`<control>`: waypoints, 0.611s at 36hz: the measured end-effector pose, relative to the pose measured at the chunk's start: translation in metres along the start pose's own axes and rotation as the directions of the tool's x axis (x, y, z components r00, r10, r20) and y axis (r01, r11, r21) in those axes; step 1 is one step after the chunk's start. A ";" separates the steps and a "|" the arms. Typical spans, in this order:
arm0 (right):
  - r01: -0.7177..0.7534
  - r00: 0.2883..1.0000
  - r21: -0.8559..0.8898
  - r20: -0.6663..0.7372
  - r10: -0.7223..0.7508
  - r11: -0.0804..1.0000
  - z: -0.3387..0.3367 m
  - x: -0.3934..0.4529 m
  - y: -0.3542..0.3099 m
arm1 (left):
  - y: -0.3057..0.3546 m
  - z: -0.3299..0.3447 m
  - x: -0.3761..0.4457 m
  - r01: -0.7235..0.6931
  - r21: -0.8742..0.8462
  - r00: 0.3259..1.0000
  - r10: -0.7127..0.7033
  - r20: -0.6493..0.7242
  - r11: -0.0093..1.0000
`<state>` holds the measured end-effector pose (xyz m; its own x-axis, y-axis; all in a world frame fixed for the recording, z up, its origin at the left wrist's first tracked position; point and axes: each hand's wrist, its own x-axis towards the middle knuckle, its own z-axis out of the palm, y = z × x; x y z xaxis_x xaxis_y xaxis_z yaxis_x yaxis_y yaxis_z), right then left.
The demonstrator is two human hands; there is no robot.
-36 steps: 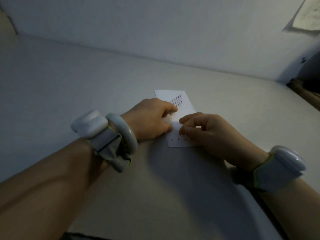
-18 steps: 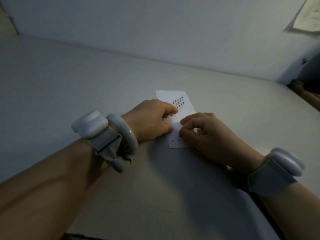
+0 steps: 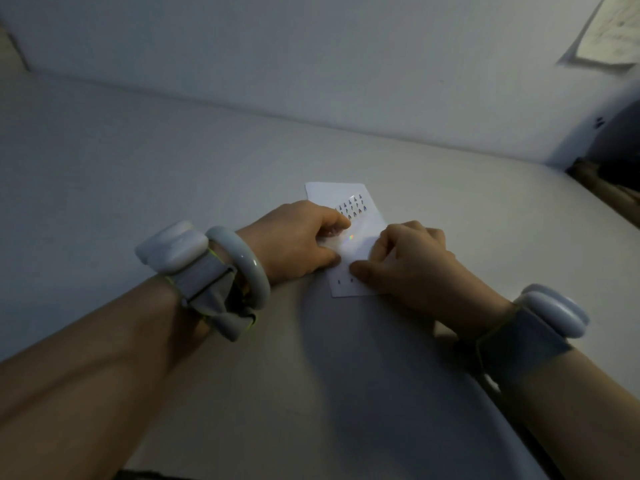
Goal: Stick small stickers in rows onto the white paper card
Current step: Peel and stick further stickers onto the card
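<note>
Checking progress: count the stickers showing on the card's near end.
2: one sticker by the card's near-left corner, another just right of it at the right hand's thumb. More may be hidden under that hand.

Pale grey table [image 3: 173, 168] fills most of the view, dimly lit, w/ a plain white wall [image 3: 311, 57] behind it. Top right – a sheet of paper [image 3: 609, 32] stuck to the wall, faint print, too blurred to read. Far right edge – dark gap w/ brownish wooden bits [image 3: 602, 181], can't tell what. Small dark mark [image 3: 599, 122] on the wall nr that corner.
</note>
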<state>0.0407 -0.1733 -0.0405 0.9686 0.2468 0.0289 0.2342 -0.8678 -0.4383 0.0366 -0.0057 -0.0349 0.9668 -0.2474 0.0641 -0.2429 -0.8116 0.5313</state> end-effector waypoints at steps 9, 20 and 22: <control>-0.033 0.999 -0.012 0.027 0.034 0.999 -0.003 0.002 0.003 | -0.001 -0.001 0.000 -0.015 -0.017 1.000 0.015 0.015 1.000; -0.034 0.999 -0.051 -0.002 0.034 0.998 -0.002 0.005 0.002 | -0.003 -0.001 0.002 -0.020 -0.023 1.000 0.020 0.001 1.000; -0.029 1.000 -0.042 -0.008 0.029 0.999 -0.002 0.004 0.003 | -0.003 0.000 0.001 -0.020 -0.036 1.000 0.019 -0.012 0.999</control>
<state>0.0451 -0.1754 -0.0399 0.9756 0.2184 0.0232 0.2092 -0.8919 -0.4010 0.0380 -0.0031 -0.0363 0.9628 -0.2569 0.0843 -0.2590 -0.7869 0.5601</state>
